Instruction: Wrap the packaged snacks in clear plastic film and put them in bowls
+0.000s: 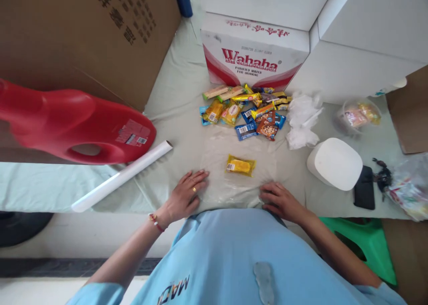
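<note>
A clear plastic bag [214, 184] lies flat on the pale green cloth in front of me. On it rests one yellow-wrapped snack [240, 166], with a barcode label at its left end. My left hand [187, 192] lies at the bag's left edge, fingers stretched out and holding nothing. At the right edge, my right hand [278, 200] rests with slightly bent fingers, touching the plastic. Beyond the bag is a pile of wrapped snacks: yellow packets [231, 113], blue packets [246, 131], brown packets [267, 129] and thin yellow bars [264, 110].
A Wahaha carton [254, 51] stands behind the pile, crumpled white plastic [302, 120] to its right. Further right are a white container [335, 163], a clear tub [357, 115] and a phone [364, 188]. At left lie a white roll [123, 176] and a red jug [80, 124].
</note>
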The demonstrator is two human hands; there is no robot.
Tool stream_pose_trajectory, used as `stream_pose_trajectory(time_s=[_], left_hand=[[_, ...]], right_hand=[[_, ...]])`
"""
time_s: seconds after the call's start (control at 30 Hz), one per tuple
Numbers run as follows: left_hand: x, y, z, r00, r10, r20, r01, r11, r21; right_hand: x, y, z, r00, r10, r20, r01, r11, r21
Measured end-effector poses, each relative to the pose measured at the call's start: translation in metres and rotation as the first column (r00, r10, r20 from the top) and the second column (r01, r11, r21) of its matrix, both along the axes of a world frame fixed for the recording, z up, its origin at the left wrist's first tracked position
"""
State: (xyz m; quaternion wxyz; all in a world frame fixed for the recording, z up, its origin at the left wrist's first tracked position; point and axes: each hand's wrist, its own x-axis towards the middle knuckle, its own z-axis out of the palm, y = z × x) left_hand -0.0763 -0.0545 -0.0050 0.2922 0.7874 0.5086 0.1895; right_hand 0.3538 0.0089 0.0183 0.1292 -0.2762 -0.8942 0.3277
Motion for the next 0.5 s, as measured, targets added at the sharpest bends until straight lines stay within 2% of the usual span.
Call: stream_pose_trajectory(time_s=[0.07, 0.13, 0.2, 0.27, 0.4, 0.5], left_hand=[[-0.001, 0.006, 0.001, 0.999, 0.039, -0.009, -0.04, 0.999, -0.027], [-0.001, 0.017, 0.005, 0.997, 0.074, 0.027, -0.072, 0.996, -0.049], [0.0, 0.031, 0.014, 0.99, 0.117, 0.082, -0.109, 0.99, -0.086], [0.0, 0.048, 0.024, 0.974, 0.19, 0.122, -0.174, 0.976, -0.131], [0.003, 0.089, 0.032, 0.939, 0.314, 0.143, -0.289, 0.942, -0.169], [0.011, 0.118, 0.024, 0.918, 0.395, 0.032, -0.389, 0.913, -0.122]], right_hand=[[0.0, -0.001, -0.009, 0.996, -0.064, -0.056, 0.066, 0.997, 0.027], [-0.004, 0.005, -0.011, 0.991, -0.087, -0.106, 0.087, 0.996, -0.002], [-0.006, 0.017, -0.006, 0.986, -0.109, -0.127, 0.099, 0.992, -0.083], [-0.007, 0.033, 0.004, 0.975, -0.189, -0.121, 0.168, 0.972, -0.164], [-0.007, 0.066, 0.014, 0.913, -0.407, -0.016, 0.389, 0.883, -0.262], [-0.011, 0.086, 0.009, 0.873, -0.476, 0.112, 0.489, 0.848, -0.203]])
